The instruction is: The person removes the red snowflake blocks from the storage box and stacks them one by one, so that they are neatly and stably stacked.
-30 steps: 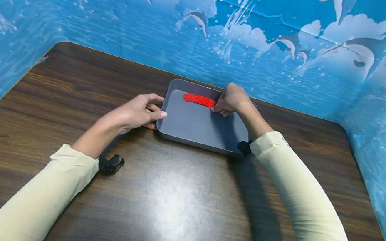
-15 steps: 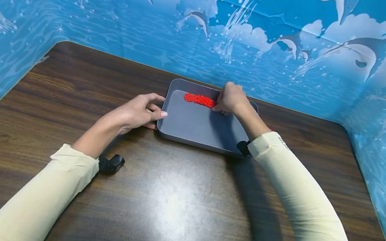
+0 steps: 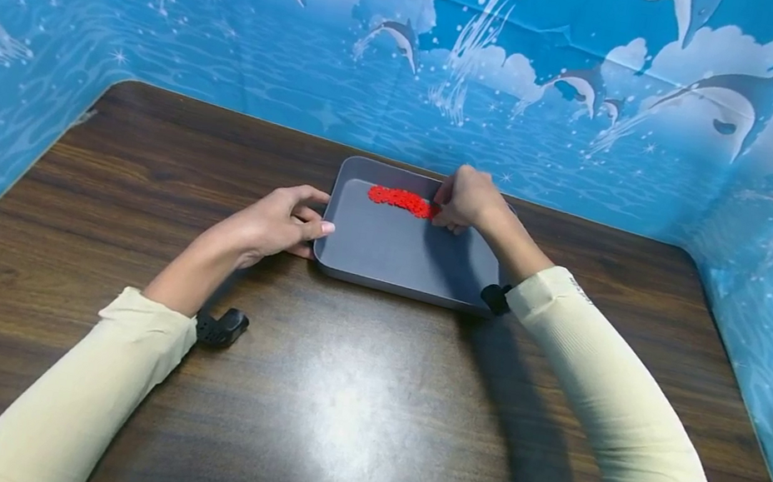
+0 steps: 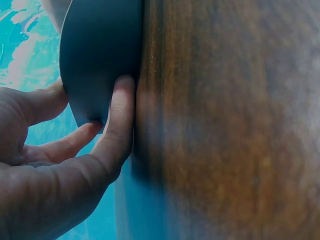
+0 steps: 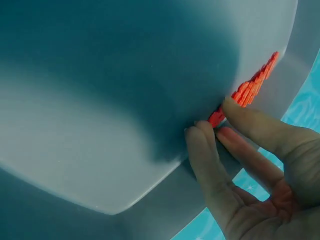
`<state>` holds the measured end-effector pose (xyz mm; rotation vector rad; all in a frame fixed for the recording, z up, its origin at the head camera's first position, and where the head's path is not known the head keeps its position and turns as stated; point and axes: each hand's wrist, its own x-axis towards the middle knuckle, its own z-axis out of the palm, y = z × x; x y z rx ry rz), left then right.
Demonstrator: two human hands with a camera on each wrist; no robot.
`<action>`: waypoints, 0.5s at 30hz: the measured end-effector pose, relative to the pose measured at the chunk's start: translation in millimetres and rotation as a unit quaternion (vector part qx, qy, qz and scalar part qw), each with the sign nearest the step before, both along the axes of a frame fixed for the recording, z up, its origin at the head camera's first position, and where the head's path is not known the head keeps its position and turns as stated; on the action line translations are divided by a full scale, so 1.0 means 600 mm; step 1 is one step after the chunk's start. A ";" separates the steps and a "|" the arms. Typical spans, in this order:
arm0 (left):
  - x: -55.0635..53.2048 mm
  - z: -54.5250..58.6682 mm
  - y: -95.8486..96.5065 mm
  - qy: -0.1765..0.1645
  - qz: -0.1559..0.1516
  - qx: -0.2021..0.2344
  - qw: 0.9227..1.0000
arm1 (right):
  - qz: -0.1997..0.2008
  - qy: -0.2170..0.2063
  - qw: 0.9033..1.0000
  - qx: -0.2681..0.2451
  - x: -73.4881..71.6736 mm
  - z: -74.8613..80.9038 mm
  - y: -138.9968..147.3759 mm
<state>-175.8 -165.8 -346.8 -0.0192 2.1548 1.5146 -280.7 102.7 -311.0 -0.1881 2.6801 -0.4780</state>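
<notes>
A blue sea-and-dolphin backdrop (image 3: pixel 231 73) surrounds the far part of a dark wood-grain tabletop (image 3: pixel 137 185), where a grey tray (image 3: pixel 399 256) lies flat near the far edge. Taking the tray as a dial in the head view, with 12 o'clock farthest from the person, a row of small red pieces (image 3: pixel 399 200) lies inside it, running from about 10 o'clock to just past 12, close to the far wall.

The left hand (image 3: pixel 274 221) grasps the tray at 9 o'clock, thumb over the rim and other fingers against the outer wall. The right hand (image 3: pixel 470 201) is at 1 o'clock; its fingers (image 5: pixel 200 150) pinch red material at the row's end. Whether that is a separate piece or part of the row cannot be told.

Compared with half a second earlier, the right hand has shifted slightly towards 3 o'clock, and more red shows beside its fingertips. The tray and left hand look unmoved. This suggests the handling is centred on that end of the row, while the left hand steadies the tray.
</notes>
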 end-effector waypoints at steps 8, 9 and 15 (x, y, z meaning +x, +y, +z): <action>-0.002 0.001 0.001 -0.002 0.000 0.002 1.000 | 0.024 -0.022 0.998 0.048 0.000 0.009 -0.001; -0.002 0.001 0.000 -0.002 0.000 0.002 1.000 | 0.026 -0.027 0.998 0.054 0.000 0.010 0.000; -0.001 0.001 0.000 -0.002 0.000 0.000 1.000 | 0.012 -0.048 0.998 0.039 -0.004 0.009 0.015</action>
